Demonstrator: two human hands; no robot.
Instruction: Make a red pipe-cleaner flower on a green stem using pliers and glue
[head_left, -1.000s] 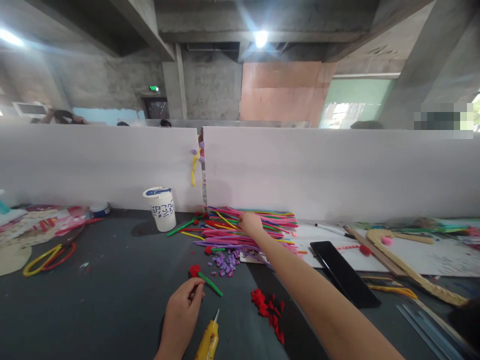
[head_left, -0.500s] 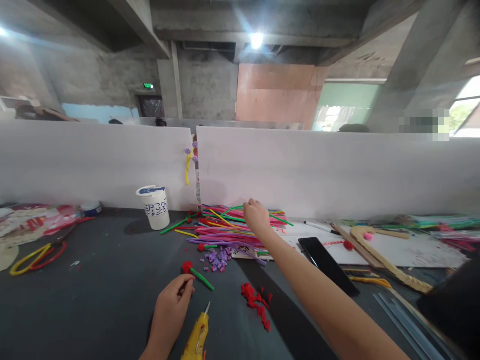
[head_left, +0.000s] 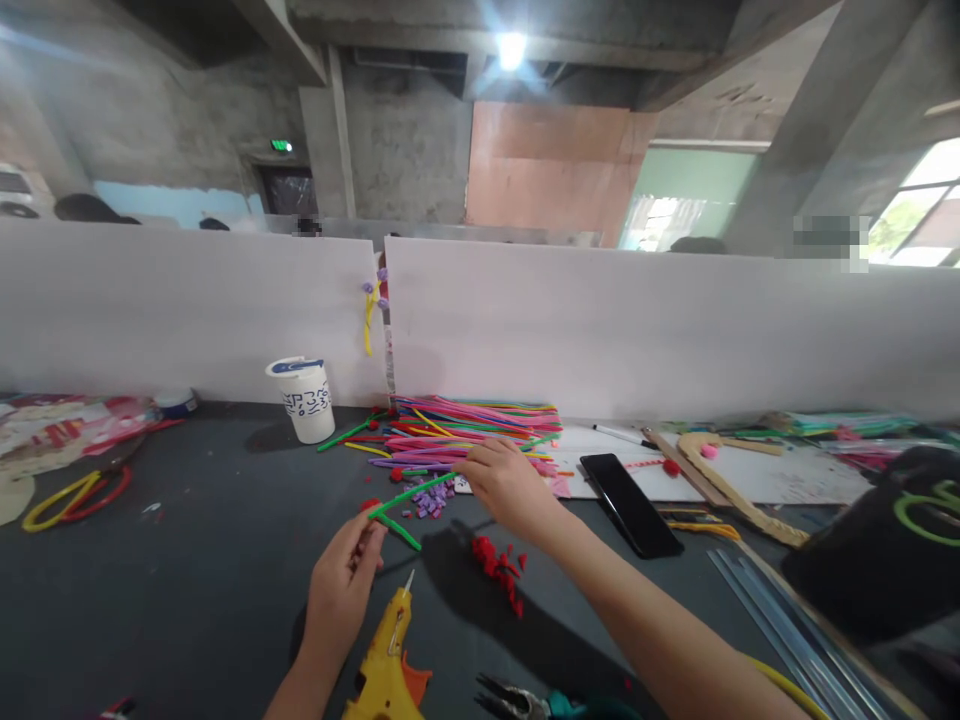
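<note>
My left hand (head_left: 346, 570) pinches a small red flower with a short green stem (head_left: 403, 534) made of fuzzy wire. In my right hand (head_left: 499, 482) is a long green pipe cleaner (head_left: 416, 491), stretched across to the left hand. Its left end meets the flower at my left fingertips, which partly hide the red head. A yellow glue gun (head_left: 386, 650) lies just below the left hand. Red fuzzy scraps (head_left: 496, 565) lie below the right hand, and cut purple pieces (head_left: 430, 499) sit behind the green pipe cleaner.
Behind the hands lies a pile of coloured pipe cleaners (head_left: 480, 415). A white cup (head_left: 306, 405) stands back left, near scissors (head_left: 71, 502). To the right are a black phone (head_left: 630, 505), clear strips (head_left: 787, 620) and a black bag (head_left: 855, 560). Pliers (head_left: 517, 697) lie at the front edge.
My right hand has come back from the pile toward the left hand, bringing a long green pipe cleaner. The left hand keeps the red flower. The view has tilted down slightly, showing pliers.
</note>
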